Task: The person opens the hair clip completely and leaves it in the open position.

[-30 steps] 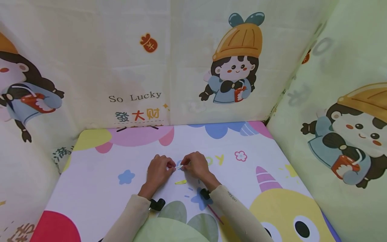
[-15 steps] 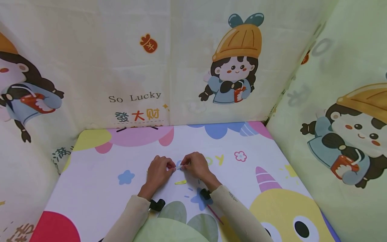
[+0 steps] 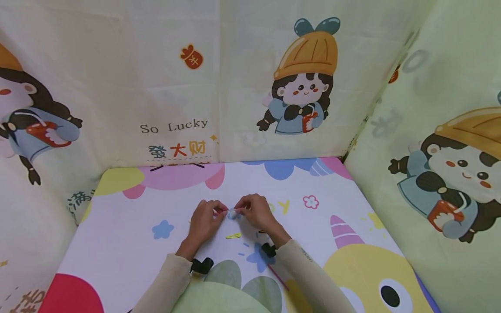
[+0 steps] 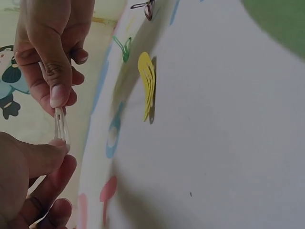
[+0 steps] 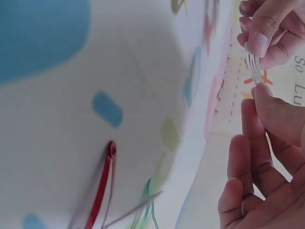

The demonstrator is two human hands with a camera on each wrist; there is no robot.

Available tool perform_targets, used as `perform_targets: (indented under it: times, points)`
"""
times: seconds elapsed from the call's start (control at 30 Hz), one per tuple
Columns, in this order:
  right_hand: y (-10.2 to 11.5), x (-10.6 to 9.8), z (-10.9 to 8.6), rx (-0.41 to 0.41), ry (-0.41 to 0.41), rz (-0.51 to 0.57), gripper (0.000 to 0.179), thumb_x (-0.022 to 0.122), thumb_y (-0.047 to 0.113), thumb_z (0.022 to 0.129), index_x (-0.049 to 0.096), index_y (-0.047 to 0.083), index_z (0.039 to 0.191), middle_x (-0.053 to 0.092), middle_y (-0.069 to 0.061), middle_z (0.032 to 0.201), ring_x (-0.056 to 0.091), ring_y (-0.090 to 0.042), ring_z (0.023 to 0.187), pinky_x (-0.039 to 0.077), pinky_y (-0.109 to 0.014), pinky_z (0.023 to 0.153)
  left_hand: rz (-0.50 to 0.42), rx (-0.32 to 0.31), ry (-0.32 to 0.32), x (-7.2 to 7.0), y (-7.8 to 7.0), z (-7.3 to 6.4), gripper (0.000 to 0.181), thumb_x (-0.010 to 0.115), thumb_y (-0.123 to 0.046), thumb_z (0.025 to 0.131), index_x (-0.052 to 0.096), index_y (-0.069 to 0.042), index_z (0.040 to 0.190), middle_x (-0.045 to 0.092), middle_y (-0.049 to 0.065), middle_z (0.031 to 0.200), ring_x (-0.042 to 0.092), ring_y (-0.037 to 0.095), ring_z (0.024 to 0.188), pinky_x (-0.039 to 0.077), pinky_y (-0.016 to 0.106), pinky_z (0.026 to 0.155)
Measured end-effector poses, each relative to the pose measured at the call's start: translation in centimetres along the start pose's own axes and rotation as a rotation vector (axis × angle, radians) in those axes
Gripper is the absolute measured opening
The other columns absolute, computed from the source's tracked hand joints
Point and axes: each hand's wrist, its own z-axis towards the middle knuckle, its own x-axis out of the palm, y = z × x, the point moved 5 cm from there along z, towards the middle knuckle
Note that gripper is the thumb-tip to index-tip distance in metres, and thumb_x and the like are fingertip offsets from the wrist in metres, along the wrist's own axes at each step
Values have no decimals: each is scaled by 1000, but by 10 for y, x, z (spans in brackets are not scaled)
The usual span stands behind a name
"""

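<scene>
Between my two hands is a small white snap hair clip (image 4: pixel 60 125), pinched at both ends. My left hand (image 3: pixel 206 219) grips one end with thumb and fingertips; my right hand (image 3: pixel 256 212) pinches the other. In the right wrist view, narrow slits show along the clip (image 5: pixel 254 67). Both hands are raised off the table. A yellow snap hair clip (image 3: pixel 233 235) lies on the table below them, nearer the body. Red (image 5: pixel 101 195) and green (image 5: pixel 147 205) hair clips lie under the right wrist, mostly hidden in the head view.
The table is covered with a printed cloth (image 3: pixel 129 243). Patterned fabric walls (image 3: pixel 242 87) stand behind it and at both sides. A dark hair clip (image 4: pixel 148 9) lies near the green one (image 4: pixel 126 49). Both wrists wear small black cameras (image 3: pixel 202 265).
Both hands have risen slightly with the white hair clip, moving a little farther from the body. The right wrist has shifted right, and part of a red clip now shows beneath it.
</scene>
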Motion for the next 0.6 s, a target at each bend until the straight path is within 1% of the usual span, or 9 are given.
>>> perform_targets:
  times: [0.2, 0.27, 0.47, 0.6]
  points:
    - [0, -5, -2, -15, -2, 53, 7, 82, 13, 93, 83, 20, 93, 75, 7, 88, 60, -14, 84, 49, -28, 72, -75, -39, 15, -2, 0, -1, 10, 77, -16, 98, 81, -20, 107, 70, -1, 91, 54, 18, 91, 44, 31, 76]
    - [1, -6, -2, -14, 3, 70, 7, 81, 13, 94, 83, 20, 94, 75, 8, 88, 60, -14, 84, 49, -28, 71, -102, -38, 18, -3, 0, -1, 12, 76, -16, 99, 81, -19, 109, 69, -1, 91, 54, 18, 90, 44, 32, 76]
    - [5, -12, -5, -62, 19, 105, 4, 79, 12, 95, 82, 13, 98, 76, 4, 91, 60, -15, 84, 49, -27, 71, -167, -27, 44, -5, -1, 0, 15, 73, -16, 101, 79, -17, 115, 67, -1, 80, 53, 18, 90, 43, 32, 77]
    - [8, -15, -6, -92, 17, 103, 5, 79, 12, 95, 82, 13, 98, 76, 3, 91, 60, -15, 85, 48, -28, 73, -222, -25, 57, -7, -4, -1, 15, 71, -15, 103, 79, -15, 115, 68, 6, 78, 53, 19, 91, 42, 33, 79]
